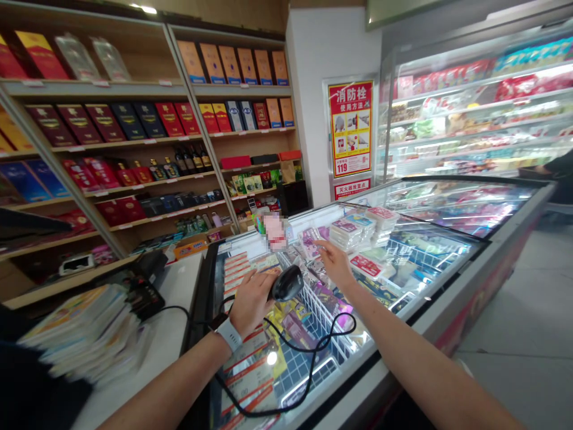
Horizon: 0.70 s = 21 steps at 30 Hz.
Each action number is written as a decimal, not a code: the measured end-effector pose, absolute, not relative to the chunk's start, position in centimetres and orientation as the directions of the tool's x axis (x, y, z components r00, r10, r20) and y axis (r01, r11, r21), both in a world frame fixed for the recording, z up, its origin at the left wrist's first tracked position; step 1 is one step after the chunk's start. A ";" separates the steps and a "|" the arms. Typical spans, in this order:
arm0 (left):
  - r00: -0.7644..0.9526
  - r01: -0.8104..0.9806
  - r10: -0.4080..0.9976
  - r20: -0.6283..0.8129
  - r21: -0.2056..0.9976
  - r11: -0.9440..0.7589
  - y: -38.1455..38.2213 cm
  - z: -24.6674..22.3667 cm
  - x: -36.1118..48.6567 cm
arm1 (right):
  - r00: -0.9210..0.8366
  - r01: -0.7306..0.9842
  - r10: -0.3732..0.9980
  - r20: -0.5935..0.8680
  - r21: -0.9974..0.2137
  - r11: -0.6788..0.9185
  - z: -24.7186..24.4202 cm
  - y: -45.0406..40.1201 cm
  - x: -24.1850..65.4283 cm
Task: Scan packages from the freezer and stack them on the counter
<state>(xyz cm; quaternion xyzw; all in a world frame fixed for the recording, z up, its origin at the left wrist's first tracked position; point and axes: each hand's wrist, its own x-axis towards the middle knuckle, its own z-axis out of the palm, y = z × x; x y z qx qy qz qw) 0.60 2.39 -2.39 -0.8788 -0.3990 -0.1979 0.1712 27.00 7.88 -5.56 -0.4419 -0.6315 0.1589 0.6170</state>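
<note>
My left hand (253, 298), with a watch (228, 334) on its wrist, is wrapped round a black barcode scanner (287, 283). The scanner's black cord (308, 352) loops over the glass top of the freezer (353, 370). My right hand (336, 263) reaches over the glass, its fingers closed at the near right edge of a flat purple-and-white packet (311, 240). Just right of that packet stand stacks of clear-wrapped packets (353, 232) with purple, blue and red labels. A single red-labelled packet (366, 265) lies flat closer to me.
On the left, a white counter (172, 325) bears a pile of packets (89, 334) and a black device (144, 295). Shelves of boxes and bottles line the back wall. A lit refrigerated display (474, 113) stands at the right, with part of a person (559, 179) beside it.
</note>
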 end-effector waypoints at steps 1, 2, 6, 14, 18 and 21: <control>0.606 0.768 0.628 0.489 -0.152 -0.622 2.5 -2.5 0.4 | 0.151 0.374 0.749 0.645 -0.739 0.560 -5.7 8.0 27.0; 0.606 0.768 0.623 0.494 -0.161 -0.620 2.5 -2.7 0.2 | 0.152 0.382 0.744 0.650 -0.733 0.562 -5.7 8.1 27.1; 0.603 0.772 0.611 0.513 -0.180 -0.610 2.6 -3.2 -0.3 | 0.145 0.381 0.737 0.660 -0.724 0.574 -5.9 8.4 27.1; 0.597 0.779 0.611 0.520 -0.194 -0.596 2.2 -3.4 0.0 | 0.152 0.389 0.739 0.656 -0.728 0.565 -5.1 7.7 27.2; 0.586 0.790 0.611 0.533 -0.209 -0.576 1.9 -3.0 0.1 | 0.141 0.352 0.744 0.653 -0.736 0.579 -4.9 7.5 27.1; 0.594 0.786 0.606 0.529 -0.222 -0.577 1.7 -2.9 0.2 | 0.119 0.322 0.740 0.662 -0.731 0.602 -5.0 7.7 27.1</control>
